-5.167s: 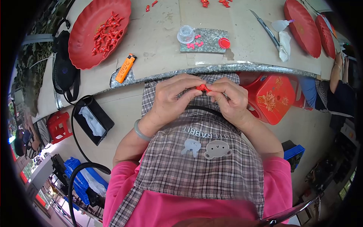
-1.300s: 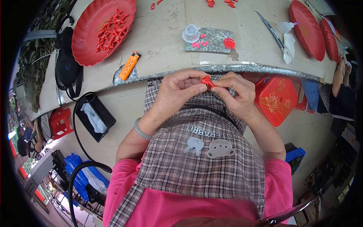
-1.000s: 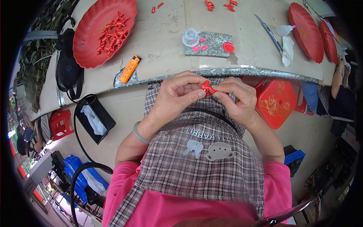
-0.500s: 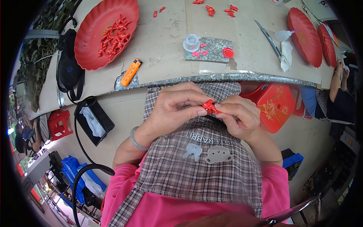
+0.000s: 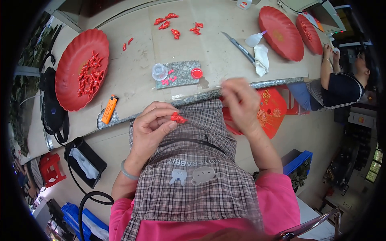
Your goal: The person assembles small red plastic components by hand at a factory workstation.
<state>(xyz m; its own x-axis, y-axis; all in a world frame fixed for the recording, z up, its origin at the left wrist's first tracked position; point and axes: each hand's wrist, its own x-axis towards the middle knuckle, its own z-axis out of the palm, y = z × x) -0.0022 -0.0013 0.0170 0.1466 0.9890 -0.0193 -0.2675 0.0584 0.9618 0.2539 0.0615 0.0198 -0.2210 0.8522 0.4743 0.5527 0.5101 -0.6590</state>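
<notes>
My left hand (image 5: 149, 127) pinches a small red figurine (image 5: 178, 117) between thumb and fingertips, above the apron just in front of the table edge. My right hand (image 5: 242, 105) is apart from it, raised by the table edge to the right and blurred by motion. Whether its fingers hold anything cannot be made out. Beyond the left hand, a speckled stone slab (image 5: 185, 69) carries a small clear jar (image 5: 159, 72), several little pink pieces (image 5: 172, 78) and a round red cap (image 5: 196, 73).
A red scalloped tray (image 5: 62, 80) with several red figurines stands left, near an orange lighter (image 5: 109, 109). More figurines (image 5: 175, 33) lie farther back. Right are a craft knife (image 5: 241, 48), a dropper bottle (image 5: 254, 39), a white cloth (image 5: 261, 60), red trays (image 5: 281, 38) and another person (image 5: 341, 86).
My right hand has let go of the figurine and moved away, right and toward the table. The left hand keeps hold of it. The whole view has shifted and turned.
</notes>
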